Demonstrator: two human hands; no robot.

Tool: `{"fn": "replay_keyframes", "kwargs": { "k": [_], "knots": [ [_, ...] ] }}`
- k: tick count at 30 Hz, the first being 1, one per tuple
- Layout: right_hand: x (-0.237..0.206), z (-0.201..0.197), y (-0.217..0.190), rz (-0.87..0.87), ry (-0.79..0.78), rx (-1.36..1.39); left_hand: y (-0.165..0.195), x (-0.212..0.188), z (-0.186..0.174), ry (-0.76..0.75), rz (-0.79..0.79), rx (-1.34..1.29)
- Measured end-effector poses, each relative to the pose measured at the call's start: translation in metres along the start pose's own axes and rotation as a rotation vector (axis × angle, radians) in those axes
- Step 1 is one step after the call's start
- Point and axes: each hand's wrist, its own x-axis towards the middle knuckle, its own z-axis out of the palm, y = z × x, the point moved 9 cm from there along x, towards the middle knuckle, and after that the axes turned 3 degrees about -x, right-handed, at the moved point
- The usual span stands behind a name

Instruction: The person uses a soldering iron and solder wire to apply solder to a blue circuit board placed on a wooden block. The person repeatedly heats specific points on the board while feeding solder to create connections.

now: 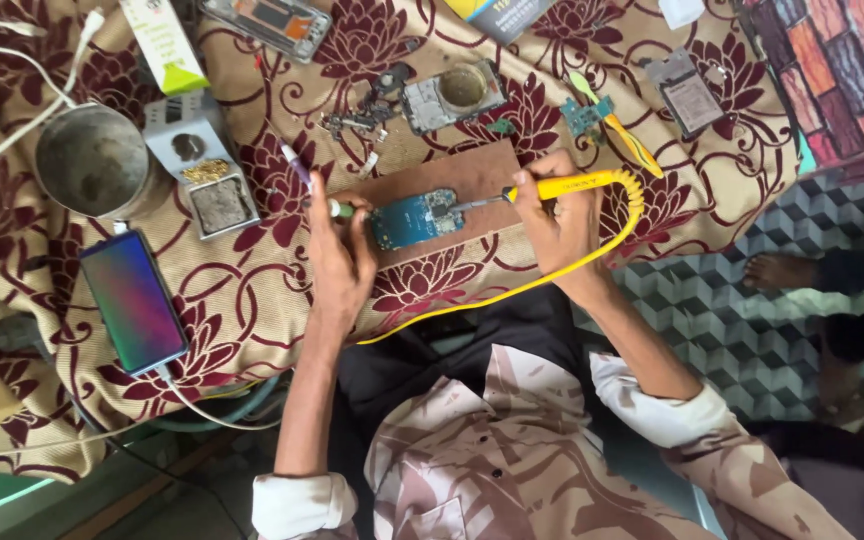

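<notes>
A blue circuit board [412, 218] lies on a brown wooden board [452, 178] on the patterned cloth. My right hand [557, 215] grips a yellow-handled soldering iron [562, 184], its metal tip touching the right end of the circuit board. A yellow cord [592, 255] curls from the handle back toward my lap. My left hand [340, 258] holds a thin tool with a purple and white shaft [298, 166], its green-tipped end pressed beside the left edge of the circuit board.
A smartphone [134, 302] with a lit screen lies at left, cable plugged in. A metal cup [92, 160] and a soldering stand with sponge [207, 180] sit behind it. Phone parts [452, 95], a small green board [584, 116] and boxes are scattered further back. Another person's foot [777, 270] is at right.
</notes>
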Motion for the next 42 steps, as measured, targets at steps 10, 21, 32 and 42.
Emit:
{"fn": "replay_keyframes", "kwargs": {
  "k": [10, 21, 32, 42],
  "knots": [
    [-0.019, 0.004, 0.081, 0.067, 0.203, 0.331, -0.017, -0.001, 0.006, 0.003, -0.019, -0.004],
    [-0.058, 0.029, 0.197, 0.231, 0.372, 0.926, -0.017, -0.005, 0.006, 0.008, 0.003, 0.02],
    [-0.06, 0.03, 0.179, 0.191, 0.281, 0.893, -0.018, -0.012, 0.004, 0.018, 0.024, -0.011],
    [-0.06, 0.03, 0.172, 0.182, 0.251, 0.821, -0.02, -0.015, 0.003, 0.022, 0.002, 0.006]
  ]
}}
